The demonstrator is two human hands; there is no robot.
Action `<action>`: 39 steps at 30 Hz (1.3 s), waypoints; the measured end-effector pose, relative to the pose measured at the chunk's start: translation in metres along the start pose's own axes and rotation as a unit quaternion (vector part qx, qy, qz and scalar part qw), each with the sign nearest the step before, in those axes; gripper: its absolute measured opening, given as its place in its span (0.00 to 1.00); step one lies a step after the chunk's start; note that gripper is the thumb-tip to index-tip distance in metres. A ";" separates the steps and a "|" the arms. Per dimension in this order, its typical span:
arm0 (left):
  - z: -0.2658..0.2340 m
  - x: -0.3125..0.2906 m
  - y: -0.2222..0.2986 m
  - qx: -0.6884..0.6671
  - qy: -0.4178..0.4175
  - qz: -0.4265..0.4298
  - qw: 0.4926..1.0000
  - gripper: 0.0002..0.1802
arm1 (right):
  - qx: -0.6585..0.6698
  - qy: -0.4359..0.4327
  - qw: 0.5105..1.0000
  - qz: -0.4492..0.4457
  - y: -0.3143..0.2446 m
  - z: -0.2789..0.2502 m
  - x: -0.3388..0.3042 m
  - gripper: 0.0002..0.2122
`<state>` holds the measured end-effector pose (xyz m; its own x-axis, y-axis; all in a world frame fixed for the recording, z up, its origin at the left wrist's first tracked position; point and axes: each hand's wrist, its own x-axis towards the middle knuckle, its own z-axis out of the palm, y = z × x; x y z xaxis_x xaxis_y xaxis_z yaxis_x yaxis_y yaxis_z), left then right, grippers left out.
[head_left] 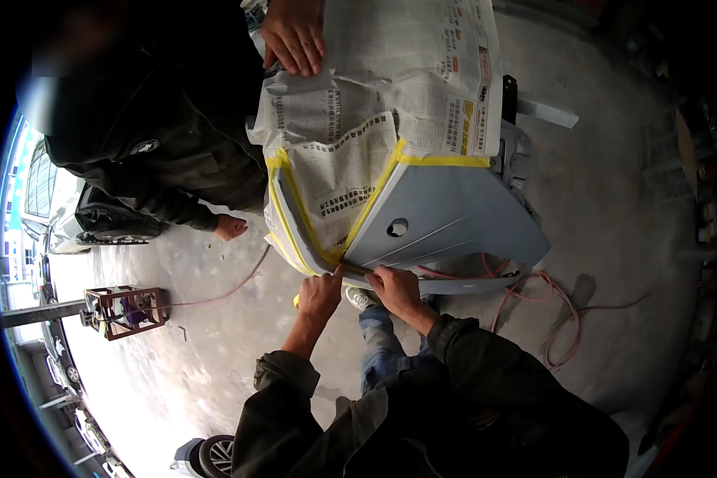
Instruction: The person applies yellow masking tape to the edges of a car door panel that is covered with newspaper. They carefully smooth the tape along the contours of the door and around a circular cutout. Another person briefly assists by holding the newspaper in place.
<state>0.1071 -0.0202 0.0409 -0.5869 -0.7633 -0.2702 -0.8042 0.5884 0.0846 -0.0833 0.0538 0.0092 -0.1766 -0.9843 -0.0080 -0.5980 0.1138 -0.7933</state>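
Observation:
A grey car body panel, probably a bumper, has a round hole and several raised creases. Newspaper covers its far part and the gap at its left, with yellow masking tape along the borders. At the panel's near edge my left hand is closed, thumb pressed to the rim beside the tape's corner. A small yellow bit shows at its left side. Just to the right, my right hand curls its fingers over the same edge. Between them runs a narrow brownish strip, too small to name.
A co-worker at the far left rests one hand flat on the newspaper; the other hand hangs beside the panel. A reddish hose loops on the concrete floor at right. A metal-framed box stands at left, with parked cars beyond.

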 end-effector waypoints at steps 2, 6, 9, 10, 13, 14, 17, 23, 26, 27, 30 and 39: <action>-0.001 -0.002 0.003 0.000 -0.003 -0.007 1.000 0.26 | 0.003 -0.002 1.000 0.000 0.000 -0.001 -0.001 0.13; -0.005 -0.010 0.011 0.005 0.008 -0.024 1.000 0.25 | 0.001 -0.016 1.000 0.006 0.001 -0.002 -0.002 0.12; 0.002 -0.011 0.012 -0.012 0.003 -0.036 0.999 0.25 | 0.000 -0.029 1.000 0.010 0.002 -0.002 -0.005 0.12; 0.004 -0.009 0.012 -0.020 0.001 -0.041 0.999 0.25 | 0.002 -0.032 0.999 0.008 0.002 -0.001 -0.005 0.12; 0.009 -0.005 0.010 -0.038 0.001 -0.040 0.998 0.27 | -0.003 -0.040 0.999 0.002 0.002 -0.006 -0.007 0.12; 0.010 -0.006 0.010 -0.043 0.004 -0.041 0.998 0.27 | -0.004 -0.042 0.999 -0.003 0.004 -0.007 -0.008 0.12; 0.014 -0.007 0.013 -0.057 0.009 -0.044 0.997 0.27 | -0.008 -0.048 0.999 -0.012 0.010 -0.011 -0.008 0.11; 0.024 -0.012 0.030 -0.084 -0.011 -0.057 0.995 0.27 | -0.007 -0.062 0.998 -0.016 0.012 -0.014 -0.011 0.10; 0.023 -0.013 0.027 -0.066 0.003 -0.053 0.996 0.26 | -0.006 -0.077 0.997 -0.020 0.015 -0.013 -0.013 0.10; 0.022 -0.013 0.020 -0.060 0.015 -0.051 0.997 0.25 | -0.004 -0.084 0.996 -0.018 0.016 -0.014 -0.014 0.10; 0.009 -0.012 0.005 -0.029 0.033 -0.043 0.998 0.23 | -0.007 -0.091 0.996 -0.016 0.017 -0.013 -0.017 0.10; 0.005 -0.012 0.011 -0.070 0.028 -0.079 0.994 0.27 | 0.025 -0.104 0.994 -0.016 0.024 -0.007 -0.021 0.09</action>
<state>0.1059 -0.0038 0.0405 -0.4529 -0.8595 -0.2371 -0.8899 0.4195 0.1792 -0.0994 0.0787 -0.0057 0.0105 -0.9946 -0.1032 -0.5599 0.0797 -0.8247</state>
